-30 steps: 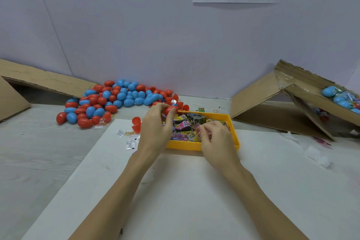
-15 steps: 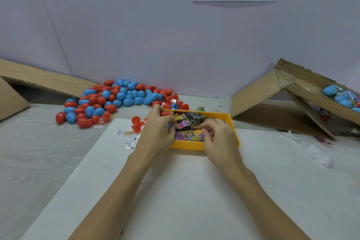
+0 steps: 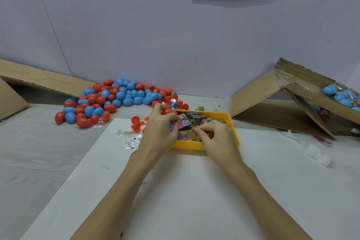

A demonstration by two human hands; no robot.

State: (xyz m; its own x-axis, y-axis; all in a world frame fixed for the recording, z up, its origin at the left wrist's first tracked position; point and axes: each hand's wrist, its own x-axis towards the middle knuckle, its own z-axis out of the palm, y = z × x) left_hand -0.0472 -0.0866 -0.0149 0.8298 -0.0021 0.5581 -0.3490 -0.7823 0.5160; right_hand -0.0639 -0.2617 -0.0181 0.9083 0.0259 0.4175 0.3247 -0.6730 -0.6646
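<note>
A yellow tray (image 3: pixel 234 134) holding several small colourful packets (image 3: pixel 185 134) sits on a white board (image 3: pixel 194 191) before me. My left hand (image 3: pixel 159 132) hovers over the tray's left end and grips a red plastic egg half (image 3: pixel 168 111) between thumb and fingers. My right hand (image 3: pixel 218 138) is over the tray's front right part, its fingertips pinching a small packet (image 3: pixel 209 134) among the others. A pile of red and blue plastic eggs (image 3: pixel 109 101) lies behind and to the left.
Open red egg halves (image 3: pixel 136 122) and small white sachets (image 3: pixel 128 142) lie left of the tray. A tilted cardboard box (image 3: pixel 272 103) at the right holds blue eggs (image 3: pixel 339 95). Another cardboard flap (image 3: pixel 39 82) leans at the far left. A wall stands close behind.
My left hand drew back slightly toward the tray's left end with the red egg half. My right hand shifted a little within the tray, fingers working among the packets.
</note>
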